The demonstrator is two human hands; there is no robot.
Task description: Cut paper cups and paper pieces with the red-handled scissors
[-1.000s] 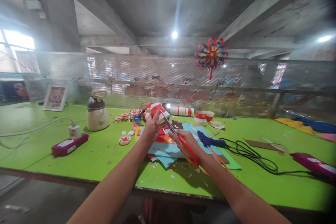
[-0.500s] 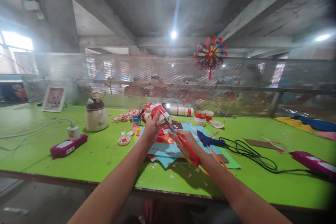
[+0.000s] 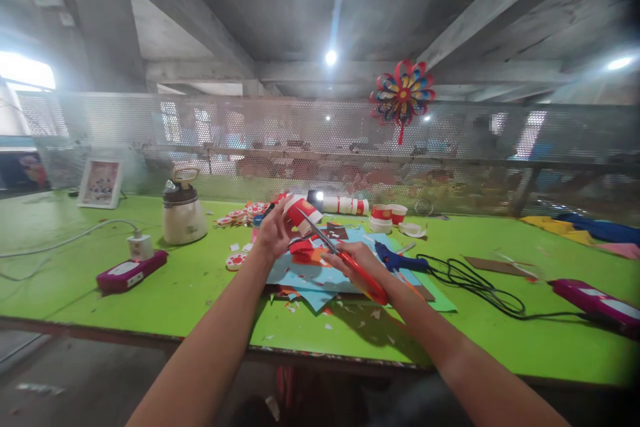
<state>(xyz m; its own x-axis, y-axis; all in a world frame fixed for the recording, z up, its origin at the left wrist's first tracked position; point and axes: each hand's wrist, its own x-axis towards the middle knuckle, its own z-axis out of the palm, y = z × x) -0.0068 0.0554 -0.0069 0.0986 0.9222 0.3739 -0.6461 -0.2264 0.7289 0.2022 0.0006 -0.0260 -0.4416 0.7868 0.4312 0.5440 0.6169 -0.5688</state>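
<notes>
A red and white paper cup [image 3: 303,213] is held up in my left hand [image 3: 274,230], whose fingers wrap round its left side. My right hand [image 3: 361,263] grips the red handles of a pair of scissors [image 3: 363,278]. The scissor blades point up and left, and their tip lies at the cup's side. Beneath both hands are light blue paper sheets [image 3: 320,300] with red and orange scraps on top. A blue glue gun [image 3: 400,260] rests just right of my right hand.
Cut cups [image 3: 382,213] and a row of stacked cups [image 3: 345,205] stand at the back. Patterned discs [image 3: 236,261] and a cream bottle [image 3: 184,217] are on the left. Purple power strips [image 3: 131,271] sit on both sides, with a black cable [image 3: 480,290] on the right.
My left hand and the cup have shifted slightly left, and the cup is turned and tilted differently. The scissors have swung a little, their handles now further right.
</notes>
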